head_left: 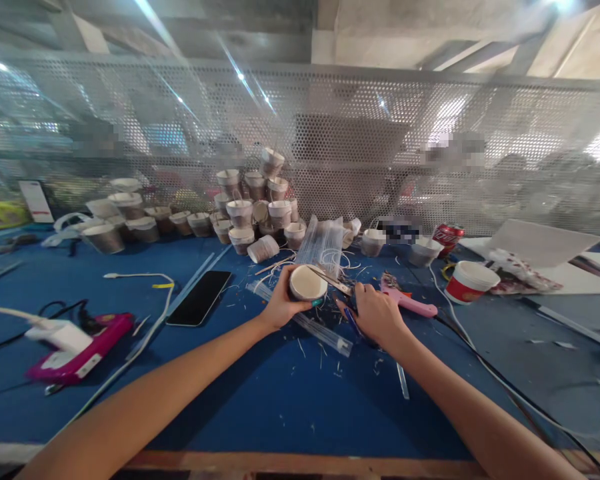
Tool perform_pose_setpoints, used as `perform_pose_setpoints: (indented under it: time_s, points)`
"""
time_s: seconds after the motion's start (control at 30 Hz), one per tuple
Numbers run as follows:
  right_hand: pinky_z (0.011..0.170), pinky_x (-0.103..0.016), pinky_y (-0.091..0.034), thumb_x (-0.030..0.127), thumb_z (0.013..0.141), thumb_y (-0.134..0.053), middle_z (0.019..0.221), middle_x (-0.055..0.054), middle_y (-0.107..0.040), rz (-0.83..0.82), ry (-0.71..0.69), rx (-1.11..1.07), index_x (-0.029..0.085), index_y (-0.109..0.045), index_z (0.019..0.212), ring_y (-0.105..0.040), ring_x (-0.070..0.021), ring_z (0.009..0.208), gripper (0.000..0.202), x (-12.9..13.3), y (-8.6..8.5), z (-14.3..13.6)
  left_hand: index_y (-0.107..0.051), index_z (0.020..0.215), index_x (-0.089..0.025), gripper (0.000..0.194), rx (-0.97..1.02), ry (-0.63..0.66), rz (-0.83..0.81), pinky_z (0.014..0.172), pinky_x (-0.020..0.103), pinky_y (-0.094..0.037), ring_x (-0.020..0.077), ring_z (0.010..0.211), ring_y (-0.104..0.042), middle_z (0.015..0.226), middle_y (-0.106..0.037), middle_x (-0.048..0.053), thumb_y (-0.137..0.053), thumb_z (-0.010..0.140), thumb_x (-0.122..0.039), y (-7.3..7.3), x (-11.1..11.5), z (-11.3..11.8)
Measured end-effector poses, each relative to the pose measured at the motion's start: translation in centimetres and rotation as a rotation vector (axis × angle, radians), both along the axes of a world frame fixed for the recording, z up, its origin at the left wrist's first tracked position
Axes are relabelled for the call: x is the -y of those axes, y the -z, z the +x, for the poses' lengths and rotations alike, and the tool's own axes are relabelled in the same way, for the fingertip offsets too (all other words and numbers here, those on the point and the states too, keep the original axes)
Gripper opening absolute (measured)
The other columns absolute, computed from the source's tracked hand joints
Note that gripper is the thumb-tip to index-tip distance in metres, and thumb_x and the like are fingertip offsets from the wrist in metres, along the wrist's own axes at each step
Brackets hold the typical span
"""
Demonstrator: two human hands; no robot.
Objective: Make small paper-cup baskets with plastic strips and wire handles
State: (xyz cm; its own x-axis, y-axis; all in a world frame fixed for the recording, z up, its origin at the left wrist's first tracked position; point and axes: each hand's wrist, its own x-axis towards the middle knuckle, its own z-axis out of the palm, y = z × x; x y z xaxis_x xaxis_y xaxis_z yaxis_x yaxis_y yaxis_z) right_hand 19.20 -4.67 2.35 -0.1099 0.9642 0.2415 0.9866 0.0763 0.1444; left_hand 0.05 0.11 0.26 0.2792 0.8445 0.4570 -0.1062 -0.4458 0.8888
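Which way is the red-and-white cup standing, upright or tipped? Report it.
Upright: the cup sits base-down on the table, its white rim uppermost. Whether it holds anything, I cannot tell.

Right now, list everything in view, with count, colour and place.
Table: one, blue, foreground
Mesh panel: one, grey, background
Small cups: many, overlapping, whitish-brown, rear
Held cup: one, whitish, centre
Scissors: one pair, metallic blades, centre
Clear sticks: several, centre
Flat phone: one, black, centre-left
Power strip: one, magenta-white, left
Glue gun: one, pink, centre-right
Large cup: one, white-red, right
Can: one, red, rear right
Cables: several, white or black, both sides
Smaller clutter: uncountable
Left hand: one, on held cup
Right hand: one, on scissors
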Motion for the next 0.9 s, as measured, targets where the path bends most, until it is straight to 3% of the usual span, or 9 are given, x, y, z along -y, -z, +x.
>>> perform_pose_setpoints:
  time_s: [0.27, 0.9]
  points:
    - [0.059, -0.031, -0.042, 0.064, 0.080, -0.015, 0.080, -0.014, -0.062, -0.079, 0.015, -0.016, 0.012, -0.052, 0.093, -0.062, -0.0235, 0.072, 0.065, 0.20, -0.25, 0.15, -0.041, 0.102, -0.021, 0.060, -0.035, 0.023, 0.010, 0.084, 0.033, -0.038, 0.0189, 0.093, -0.048, 0.097, -0.049, 0.002, -0.072, 0.052, -0.010, 0.33, -0.24, -0.28]
    - [0.058, -0.030, -0.042, 0.064, 0.080, -0.013, 0.081, -0.015, -0.063, -0.038, 0.016, -0.007, 0.012, -0.053, 0.092, -0.063, -0.0249, 0.074, 0.066, -0.17, -0.32, 0.49, -0.038, 0.100, -0.021, 0.061, -0.002, 0.025, -0.058, 0.082, 0.031, -0.040, 0.0174, 0.091, -0.049, 0.095, -0.049, 0.001, -0.074, 0.051, -0.015, 0.08, 0.04, -0.08]
